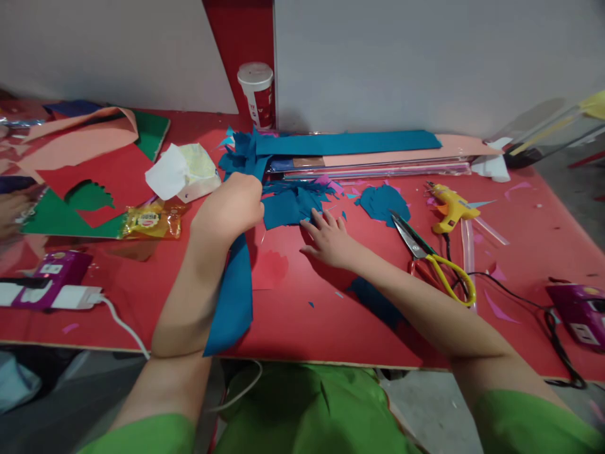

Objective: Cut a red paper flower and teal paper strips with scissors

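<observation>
My left hand (230,203) is closed in a fist, its fingers mostly turned away from view. A long blue paper strip (234,302) shows below it, and blue paper with a jagged cut edge (246,154) sticks out above it. My right hand (329,241) lies palm down with fingers spread, its fingertips at the edge of several blue paper pieces (290,208). Beyond its fingers, to the right, is a pile of rounded blue cutouts (384,202). Scissors with red and yellow handles (432,255) rest right of that hand, blades touching the pile.
A yellow glue gun (451,207) lies at right, its cord running to a purple power strip (579,312). Along the back are a lidded cup (256,94) and packed paper strips (378,169). Left are crumpled white paper (172,171), red sheet (108,170) and another person's hand (12,214).
</observation>
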